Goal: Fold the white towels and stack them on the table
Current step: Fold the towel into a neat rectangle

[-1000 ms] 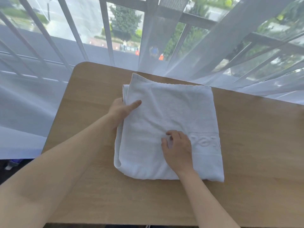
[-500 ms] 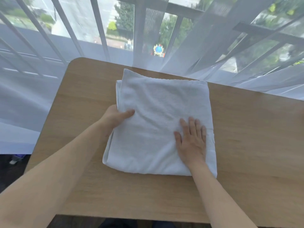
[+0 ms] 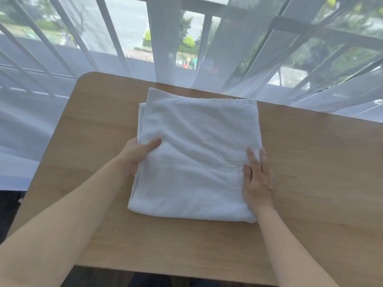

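A folded white towel (image 3: 199, 158) lies flat at the centre of a wooden tabletop (image 3: 310, 183). The left hand (image 3: 136, 154) grips its 9 o'clock edge, thumb on top and fingers tucked beneath the fabric. The right hand (image 3: 257, 179) rests flat on its 3 o'clock edge, fingers (image 3: 251, 160) straight and close together. Sheer curtains (image 3: 238, 48) hang at 12 o'clock beyond the tabletop.

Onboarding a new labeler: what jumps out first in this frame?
A folded white towel lies mid-table on the wooden table. The left hand has a grip on the towel's left edge, thumb on top; the right hand presses flat on its right edge. Behind the table, a sheer curtain hangs over window bars.
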Motion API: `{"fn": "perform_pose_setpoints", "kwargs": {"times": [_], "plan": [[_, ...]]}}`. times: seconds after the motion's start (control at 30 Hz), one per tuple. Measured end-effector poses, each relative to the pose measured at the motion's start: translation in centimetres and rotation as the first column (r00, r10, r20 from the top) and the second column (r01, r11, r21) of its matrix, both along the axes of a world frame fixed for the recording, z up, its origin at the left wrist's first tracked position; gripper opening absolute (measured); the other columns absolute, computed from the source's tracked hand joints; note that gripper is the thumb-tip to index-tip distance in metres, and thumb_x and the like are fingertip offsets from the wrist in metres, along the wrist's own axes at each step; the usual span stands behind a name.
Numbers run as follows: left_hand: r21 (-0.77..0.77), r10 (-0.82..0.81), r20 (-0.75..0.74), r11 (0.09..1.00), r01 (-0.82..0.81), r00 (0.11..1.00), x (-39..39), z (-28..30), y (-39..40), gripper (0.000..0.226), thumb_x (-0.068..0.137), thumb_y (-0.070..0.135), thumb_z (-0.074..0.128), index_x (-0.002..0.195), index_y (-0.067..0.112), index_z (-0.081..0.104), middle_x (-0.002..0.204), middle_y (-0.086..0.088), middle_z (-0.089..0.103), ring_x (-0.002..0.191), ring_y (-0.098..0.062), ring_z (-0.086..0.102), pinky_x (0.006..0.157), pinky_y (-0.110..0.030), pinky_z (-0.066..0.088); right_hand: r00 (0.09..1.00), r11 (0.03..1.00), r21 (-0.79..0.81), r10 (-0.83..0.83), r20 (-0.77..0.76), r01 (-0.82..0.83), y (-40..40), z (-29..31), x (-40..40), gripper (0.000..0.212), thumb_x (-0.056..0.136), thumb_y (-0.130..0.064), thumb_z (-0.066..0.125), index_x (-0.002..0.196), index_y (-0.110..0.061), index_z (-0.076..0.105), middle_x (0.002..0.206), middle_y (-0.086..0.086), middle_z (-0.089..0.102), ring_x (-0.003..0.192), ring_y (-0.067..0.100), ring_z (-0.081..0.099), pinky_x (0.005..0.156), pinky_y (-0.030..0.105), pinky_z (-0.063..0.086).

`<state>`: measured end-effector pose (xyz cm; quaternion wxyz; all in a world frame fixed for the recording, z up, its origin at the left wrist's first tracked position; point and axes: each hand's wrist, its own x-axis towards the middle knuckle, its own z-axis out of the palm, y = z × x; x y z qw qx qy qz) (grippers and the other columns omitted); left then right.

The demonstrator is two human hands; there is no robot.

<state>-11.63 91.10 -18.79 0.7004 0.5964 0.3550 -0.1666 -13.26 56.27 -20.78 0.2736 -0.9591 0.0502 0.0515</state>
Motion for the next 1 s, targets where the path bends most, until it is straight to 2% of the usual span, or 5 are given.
{"fn": "perform_pose_setpoints", "kwargs": {"times": [0.2, 0.47, 0.57, 0.73, 1.0], "plan": [[-0.004, -0.322, -0.051, 0.947, 0.322, 0.945, -4.5, -0.4, 1.7, 0.068, 0.066, 0.071, 0.081, 0.120, 0.031, 0.069, 0.114, 0.009, 0.075, 0.104, -0.015, 0.073, 0.092, -0.039, 0.053, 0.986, 0.971, 0.194, -0.116, -0.118, 0.138, 0.2, 0.7, 0.8, 0.043, 0.105, -0.039, 0.039, 0.133, -0.071, 0.035, 0.118, -0.002, 0.043, 0.098, 0.013, 0.051, 0.092, 0.030, 0.040], [0.300, -0.170, 0.048, 0.942, 0.148, 0.984, -5.3, -0.8, -2.3, 0.058, 0.064, 0.054, 0.091, 0.110, 0.029, 0.066, 0.103, 0.008, 0.075, 0.093, -0.014, 0.073, 0.073, -0.031, 0.057, 0.920, 0.866, 0.310, -0.366, -0.138, 0.391, -0.4, 0.7, -0.2, 0.039, 0.107, -0.033, 0.039, 0.131, -0.062, 0.049, 0.106, -0.008, 0.042, 0.086, -0.002, 0.049, 0.079, 0.008, 0.033], [0.588, -0.203, 0.031, 0.795, 0.146, 0.979, -4.1, -0.8, -3.8, 0.060, 0.073, 0.052, 0.084, 0.117, 0.026, 0.053, 0.105, 0.014, 0.062, 0.100, -0.015, 0.063, 0.069, -0.024, 0.047, 0.843, 0.802, 0.268, -0.526, -0.109, 0.534, 0.0, 0.6, -2.3, 0.040, 0.107, -0.033, 0.035, 0.137, -0.056, 0.048, 0.111, -0.002, 0.042, 0.087, 0.006, 0.051, 0.089, 0.024, 0.036], [0.922, -0.511, 0.026, 0.344, 0.176, 0.859, -6.4, -1.0, -8.3, 0.066, 0.091, 0.059, 0.052, 0.148, 0.030, 0.038, 0.164, -0.003, 0.024, 0.152, -0.026, 0.014, 0.120, -0.049, 0.012, 0.757, 0.719, 0.239, -0.629, -0.175, 0.653, 3.4, 1.0, -7.9, 0.035, 0.106, -0.041, 0.031, 0.139, -0.053, 0.034, 0.116, -0.002, 0.039, 0.082, 0.015, 0.052, 0.072, 0.032, 0.044], [0.916, -0.609, -0.201, 0.159, 0.367, 0.767, -6.0, -3.5, -13.8, 0.085, 0.086, 0.086, 0.018, 0.156, 0.046, -0.007, 0.162, 0.005, -0.034, 0.146, -0.024, -0.038, 0.110, -0.055, -0.032, 0.957, 0.980, 0.016, -0.192, -0.217, 0.200, 2.1, 3.4, -8.7, 0.024, 0.099, -0.053, 0.043, 0.116, -0.037, 0.048, 0.071, -0.010, 0.058, 0.067, 0.017, 0.060, 0.065, 0.038, 0.054]]}}
